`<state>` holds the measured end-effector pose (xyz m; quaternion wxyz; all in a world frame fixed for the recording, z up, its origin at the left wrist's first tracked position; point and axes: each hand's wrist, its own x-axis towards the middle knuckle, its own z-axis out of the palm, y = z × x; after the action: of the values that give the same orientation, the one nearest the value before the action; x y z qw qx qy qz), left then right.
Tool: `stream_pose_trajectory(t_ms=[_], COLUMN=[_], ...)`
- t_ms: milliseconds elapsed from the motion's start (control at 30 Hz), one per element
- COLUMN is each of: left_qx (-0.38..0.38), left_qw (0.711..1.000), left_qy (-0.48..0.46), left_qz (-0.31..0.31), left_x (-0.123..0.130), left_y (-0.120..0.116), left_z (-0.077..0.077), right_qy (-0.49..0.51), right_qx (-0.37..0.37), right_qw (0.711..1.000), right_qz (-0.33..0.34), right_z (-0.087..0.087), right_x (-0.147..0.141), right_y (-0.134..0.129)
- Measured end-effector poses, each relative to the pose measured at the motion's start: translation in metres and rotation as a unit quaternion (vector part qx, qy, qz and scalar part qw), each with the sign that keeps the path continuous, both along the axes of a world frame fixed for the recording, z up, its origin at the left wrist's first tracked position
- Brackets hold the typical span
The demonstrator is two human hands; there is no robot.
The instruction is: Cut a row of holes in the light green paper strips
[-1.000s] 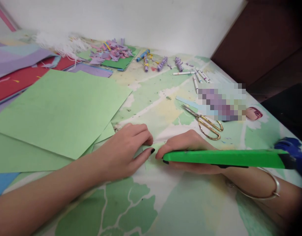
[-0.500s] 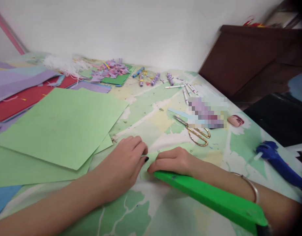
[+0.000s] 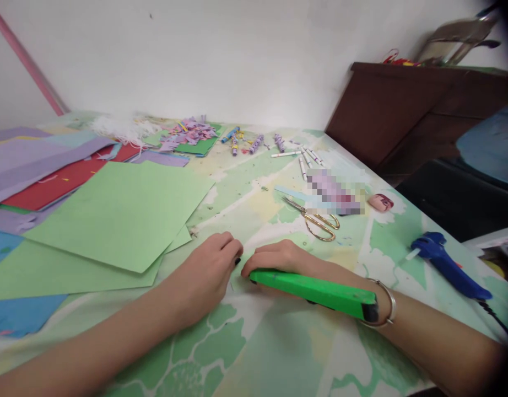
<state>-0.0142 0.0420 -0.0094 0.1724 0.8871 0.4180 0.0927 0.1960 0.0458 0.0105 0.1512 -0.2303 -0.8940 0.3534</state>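
Observation:
My left hand [image 3: 212, 264] rests near the table's middle, its fingers curled together and a dark thumbnail showing. Whatever it pinches is too small or hidden to make out. Just to its right, my right hand [image 3: 279, 258] is closed around a long, bright green, stapler-shaped tool [image 3: 312, 289] with black ends, which points toward my left hand and reaches back past the wrist. The fingertips of both hands are close but apart. Light green sheets of paper [image 3: 125, 215] lie left of my left hand. Gold-handled scissors [image 3: 315, 219] lie beyond my right hand.
A blue glue gun [image 3: 448, 267] lies at right, near an eraser-like block [image 3: 381, 202]. White markers [image 3: 307, 157], purple paper rolls [image 3: 257, 144] and a heap of paper scraps [image 3: 190, 132] are farther back. Red paper [image 3: 68, 176] is at left. A dark cabinet [image 3: 403, 110] stands beyond the table.
The view has shifted slightly. The green tool has swung back toward my right wrist and lies more level, its rear end farther from the camera. Both hands keep nearly the same pose.

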Motion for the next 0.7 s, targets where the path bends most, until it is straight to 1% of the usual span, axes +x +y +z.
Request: stream_pose_trajectory(t_ms=[67,133,233,333,433,533,633,700], left_qx=[-0.009,-0.017,-0.025,-0.033,-0.04,-0.034,-0.013,0.013], left_qw=[1.0,0.999,0.999,0.998,0.998,0.999,1.0,1.0], left_qy=[0.006,0.011,0.013,0.007,-0.004,-0.012,-0.009,-0.004], left_qz=[0.012,0.024,0.043,0.05,0.041,0.026,0.004,-0.018], left_x=[-0.002,-0.004,-0.005,-0.007,-0.01,-0.014,-0.015,-0.015], left_y=[-0.003,-0.006,-0.011,-0.017,-0.02,-0.021,-0.021,-0.023], left_z=[0.002,0.003,0.002,0.002,0.003,0.005,0.004,0.001], right_qy=[-0.021,-0.031,-0.007,0.017,0.032,0.045,0.069,0.086], right_qx=[-0.013,-0.016,-0.019,-0.037,-0.065,-0.107,-0.16,-0.181], right_qw=[1.0,0.999,0.999,0.999,0.997,0.993,0.984,0.978], right_qz=[-0.001,0.008,0.027,0.034,0.031,0.007,-0.028,-0.049], right_z=[0.006,0.008,0.004,-0.004,-0.008,-0.012,-0.018,-0.021], right_x=[-0.002,-0.001,0.002,0.006,0.008,0.008,0.007,0.006], right_y=[0.0,0.002,0.005,0.007,0.008,0.009,0.013,0.015])
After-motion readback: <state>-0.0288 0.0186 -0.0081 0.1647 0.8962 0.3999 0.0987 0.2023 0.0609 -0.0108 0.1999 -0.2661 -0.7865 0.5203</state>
